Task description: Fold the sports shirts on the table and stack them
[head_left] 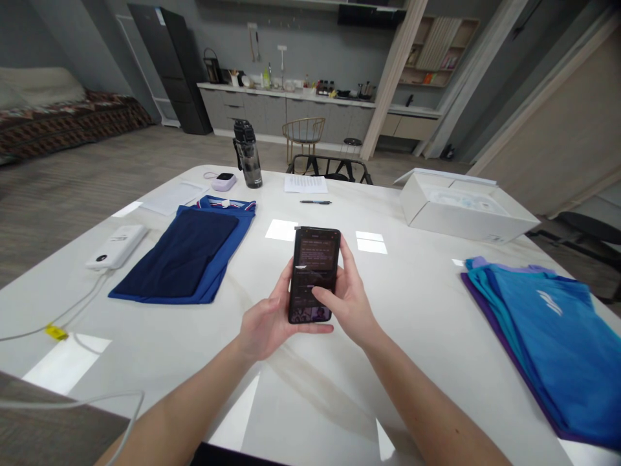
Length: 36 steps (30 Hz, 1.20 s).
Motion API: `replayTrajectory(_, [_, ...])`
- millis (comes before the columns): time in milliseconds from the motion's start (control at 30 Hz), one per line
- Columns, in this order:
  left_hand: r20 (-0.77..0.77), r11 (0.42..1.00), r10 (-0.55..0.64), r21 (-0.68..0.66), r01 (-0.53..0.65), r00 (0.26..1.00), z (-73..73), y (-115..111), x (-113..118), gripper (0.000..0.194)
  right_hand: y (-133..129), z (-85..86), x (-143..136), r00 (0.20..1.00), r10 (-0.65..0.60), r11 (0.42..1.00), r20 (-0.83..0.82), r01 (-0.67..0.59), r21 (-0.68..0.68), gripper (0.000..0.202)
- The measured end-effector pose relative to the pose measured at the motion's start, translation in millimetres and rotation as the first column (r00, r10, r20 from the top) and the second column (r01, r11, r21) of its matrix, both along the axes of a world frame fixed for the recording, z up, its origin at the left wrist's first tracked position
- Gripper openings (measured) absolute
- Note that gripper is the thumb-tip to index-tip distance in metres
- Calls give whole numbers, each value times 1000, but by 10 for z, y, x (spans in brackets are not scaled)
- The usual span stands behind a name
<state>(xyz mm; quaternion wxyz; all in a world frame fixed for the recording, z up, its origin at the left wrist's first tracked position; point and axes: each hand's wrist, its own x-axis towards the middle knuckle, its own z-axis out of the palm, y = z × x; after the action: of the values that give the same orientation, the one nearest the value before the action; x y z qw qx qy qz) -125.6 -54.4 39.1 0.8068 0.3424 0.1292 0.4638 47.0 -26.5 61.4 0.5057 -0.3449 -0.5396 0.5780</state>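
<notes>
A black smartphone (314, 275) is held upright above the middle of the white table, its dark screen lit with small text and a picture strip at the bottom. My left hand (266, 323) supports it from the left side and below, with one finger stretched under the lower edge. My right hand (353, 298) wraps the right side, and its thumb rests on or just over the screen. To the left lies a folded blue shirt with darker navy cloth (194, 252) on top. On the right sits a pile of folded blue, teal and purple shirts (553, 323).
On the white table (412, 382) are a white power bank (118, 247) with a cable, a lilac gadget (224, 182), a water bottle (249, 155), a pen (315, 202), printed paper (305, 184) and an open white box (460, 210). Chairs (303, 133) and a kitchen counter stand beyond.
</notes>
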Motion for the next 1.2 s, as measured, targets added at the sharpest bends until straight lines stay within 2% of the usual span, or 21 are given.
replayTrajectory(867, [28,1000,-5,-11,5,1000,-22,5,-1,84,2,-12,-5,1000,1,1000,-29,-1,-10,108])
replayTrajectory(1200, [27,1000,-12,-5,12,1000,-45,1,3,82,-11,4,-25,1000,-18,1000,16,18,11,107])
